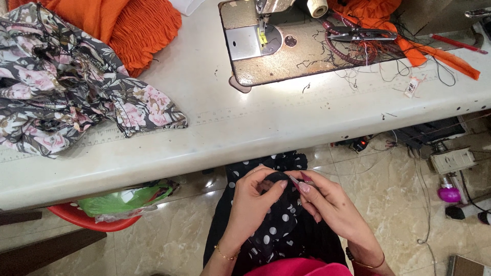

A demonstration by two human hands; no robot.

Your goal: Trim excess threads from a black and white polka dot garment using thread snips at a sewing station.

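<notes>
Below the table edge, my left hand (254,199) pinches a fold of black fabric with white dots (279,225) that lies over my lap. My right hand (327,202) holds a small red-handled thread snipper (296,182), its tip touching the fold just beside my left thumb. Both hands are close together and the cloth bunches up between them. A thin bracelet sits on each wrist.
A white sewing table (245,122) holds the sewing machine bed (286,48), scissors (360,35) among loose threads, orange cloth (133,25) and a floral garment (66,82). A red bin with a green bag (110,209) stands under the table. Cables and a power strip (452,159) lie on the tiled floor.
</notes>
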